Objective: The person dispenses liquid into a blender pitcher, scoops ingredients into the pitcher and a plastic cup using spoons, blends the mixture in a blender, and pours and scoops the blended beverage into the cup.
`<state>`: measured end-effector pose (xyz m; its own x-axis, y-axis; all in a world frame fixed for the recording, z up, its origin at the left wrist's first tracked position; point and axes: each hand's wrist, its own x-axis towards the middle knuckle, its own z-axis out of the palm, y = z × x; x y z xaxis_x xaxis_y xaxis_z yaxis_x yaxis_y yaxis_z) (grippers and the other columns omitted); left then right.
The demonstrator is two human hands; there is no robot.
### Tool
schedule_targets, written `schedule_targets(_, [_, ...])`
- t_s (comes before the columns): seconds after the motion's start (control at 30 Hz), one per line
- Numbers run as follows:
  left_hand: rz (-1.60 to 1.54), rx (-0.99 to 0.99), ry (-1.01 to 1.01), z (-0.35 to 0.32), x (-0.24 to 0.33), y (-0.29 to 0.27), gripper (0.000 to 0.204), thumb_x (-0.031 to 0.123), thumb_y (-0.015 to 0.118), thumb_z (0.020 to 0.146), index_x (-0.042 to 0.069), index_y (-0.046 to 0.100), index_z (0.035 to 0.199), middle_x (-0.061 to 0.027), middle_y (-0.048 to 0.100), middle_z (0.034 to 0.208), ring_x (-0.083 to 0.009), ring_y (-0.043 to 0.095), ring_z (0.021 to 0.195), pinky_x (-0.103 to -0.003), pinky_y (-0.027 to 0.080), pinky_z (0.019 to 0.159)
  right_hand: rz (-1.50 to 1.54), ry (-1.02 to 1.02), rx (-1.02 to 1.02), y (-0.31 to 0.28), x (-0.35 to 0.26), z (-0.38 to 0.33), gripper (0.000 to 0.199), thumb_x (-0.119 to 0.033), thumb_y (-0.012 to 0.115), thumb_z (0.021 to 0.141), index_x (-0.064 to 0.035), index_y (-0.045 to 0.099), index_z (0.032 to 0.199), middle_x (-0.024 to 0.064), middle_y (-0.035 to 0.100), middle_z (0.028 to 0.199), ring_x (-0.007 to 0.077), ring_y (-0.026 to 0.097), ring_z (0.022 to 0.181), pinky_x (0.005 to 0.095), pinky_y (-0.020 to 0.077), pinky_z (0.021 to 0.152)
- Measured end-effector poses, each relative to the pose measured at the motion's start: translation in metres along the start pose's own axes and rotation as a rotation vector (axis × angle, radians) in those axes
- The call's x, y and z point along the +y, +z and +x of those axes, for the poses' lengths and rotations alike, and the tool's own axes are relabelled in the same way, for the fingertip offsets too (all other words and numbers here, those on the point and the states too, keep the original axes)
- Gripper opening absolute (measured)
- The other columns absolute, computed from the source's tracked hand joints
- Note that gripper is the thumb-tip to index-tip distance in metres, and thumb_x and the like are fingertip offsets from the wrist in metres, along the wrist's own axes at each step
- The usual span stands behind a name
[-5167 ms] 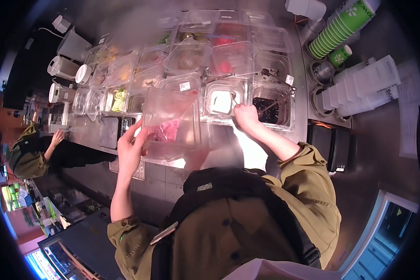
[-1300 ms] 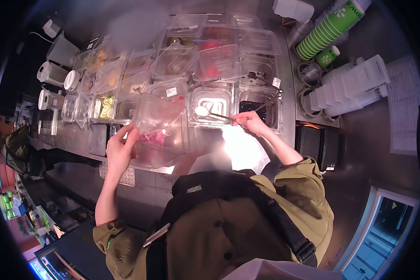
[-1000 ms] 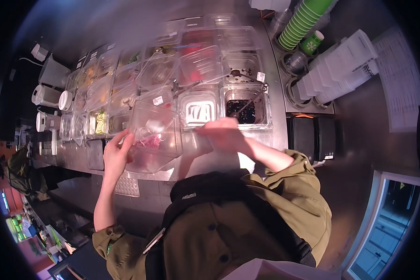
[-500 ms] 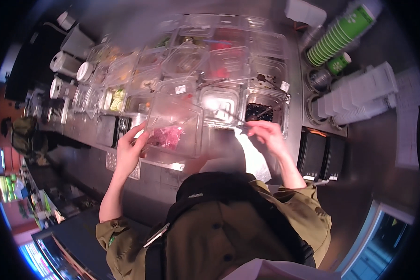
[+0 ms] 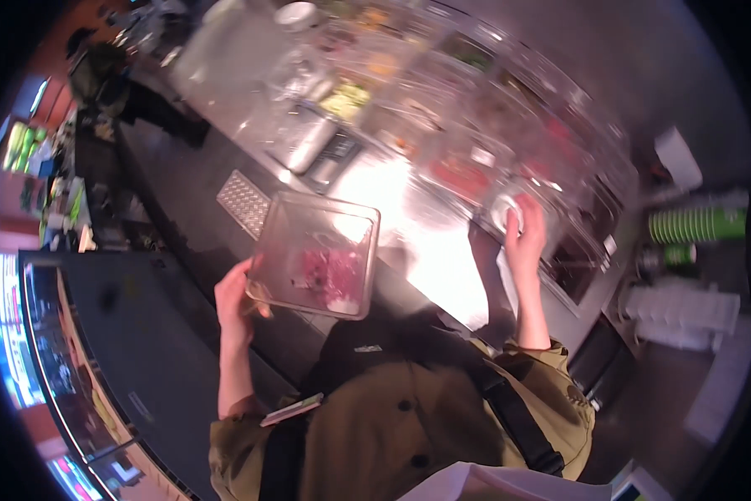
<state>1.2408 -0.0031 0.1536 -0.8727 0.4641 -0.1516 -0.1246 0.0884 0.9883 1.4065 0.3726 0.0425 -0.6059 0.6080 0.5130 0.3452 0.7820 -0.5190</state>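
While the left hand (image 5: 236,302) is gripping the near-left corner of a clear square food container (image 5: 315,253), thumb over the rim and fingers beneath, the container is being carried clear of the counter, tilted slightly, with a small heap of pink chopped filling (image 5: 334,271) lying toward its near-right side. The right hand (image 5: 524,238) is reaching far to the right, its fingers curled against a white round object (image 5: 503,214) at the edge of a recessed pan; whether it is actually clasping that object cannot be told through the blur. Beyond the hands, a stainless counter (image 5: 409,217) is running diagonally, backed by a row of clear ingredient tubs (image 5: 442,108). A stack of green paper cups (image 5: 700,225) is lying at the far right, and another person in dark clothing (image 5: 112,79) is standing at the far left.

Judged risks: a one-handed corner grip is leaving the container unbalanced, so further tilt could be sliding the filling out over the rim; attention divided between both hands could be letting the container knock the counter edge.
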Motion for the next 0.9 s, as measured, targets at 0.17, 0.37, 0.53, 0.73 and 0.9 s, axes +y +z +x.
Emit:
schedule_targets(0.17, [-0.151, 0.187, 0.077, -0.016, -0.041, -0.119, 0.048, 0.029, 0.047, 0.079, -0.007, 0.049, 0.110, -0.0086, 0.059, 0.069, -0.0116, 0.053, 0.048, -0.020, 0.042, 0.046, 0.659, -0.069, -0.560, 0.113, -0.189, 0.001, 0.024, -0.007, 0.054, 0.077, -0.0010, 0.054, 0.101, 0.0139, 0.050, 0.105, 0.0240, 0.057, 0.081, 0.0311, 0.0459, 0.071])
schedule_targets(0.37, [-0.236, 0.402, 0.098, -0.021, -0.044, -0.222, 0.052, 0.009, 0.044, 0.066, -0.008, 0.044, 0.115, -0.0113, 0.060, 0.074, -0.0124, 0.053, 0.051, -0.022, 0.044, 0.050, 0.816, -0.248, -0.806, 0.256, -0.336, 0.007, 0.022, -0.009, 0.054, 0.078, -0.0021, 0.055, 0.099, 0.0112, 0.052, 0.101, 0.0214, 0.055, 0.075, 0.0276, 0.0443, 0.066])
schedule_targets(0.53, [-0.329, 0.668, 0.084, 0.022, -0.061, -0.314, 0.050, 0.011, 0.044, 0.066, -0.008, 0.046, 0.112, -0.0112, 0.059, 0.077, -0.0125, 0.051, 0.048, -0.022, 0.042, 0.045, 0.639, -0.454, -1.029, 0.372, -0.397, 0.015, 0.024, -0.017, 0.052, 0.078, -0.0045, 0.056, 0.099, 0.0145, 0.053, 0.097, 0.0289, 0.055, 0.081, 0.0343, 0.0441, 0.072])
schedule_targets(0.73, [-0.401, 0.881, 0.111, 0.104, -0.078, -0.443, 0.049, 0.008, 0.040, 0.064, -0.009, 0.048, 0.110, -0.0103, 0.057, 0.072, -0.0120, 0.048, 0.047, -0.022, 0.039, 0.042, 0.391, -0.588, -1.285, 0.523, -0.494, 0.075, 0.030, -0.024, 0.051, 0.080, -0.0015, 0.057, 0.098, 0.0166, 0.056, 0.096, 0.0309, 0.053, 0.092, 0.0366, 0.0426, 0.080])
schedule_targets(0.9, [-0.298, 1.126, 0.213, 0.172, -0.061, -0.539, 0.048, 0.007, 0.040, 0.065, -0.009, 0.048, 0.109, -0.0114, 0.059, 0.073, -0.0114, 0.051, 0.049, -0.020, 0.040, 0.045, 0.234, -0.757, -1.259, 0.644, -0.621, 0.133, 0.029, -0.026, 0.048, 0.080, -0.0049, 0.058, 0.098, 0.0158, 0.058, 0.094, 0.0308, 0.055, 0.090, 0.0416, 0.0447, 0.075])
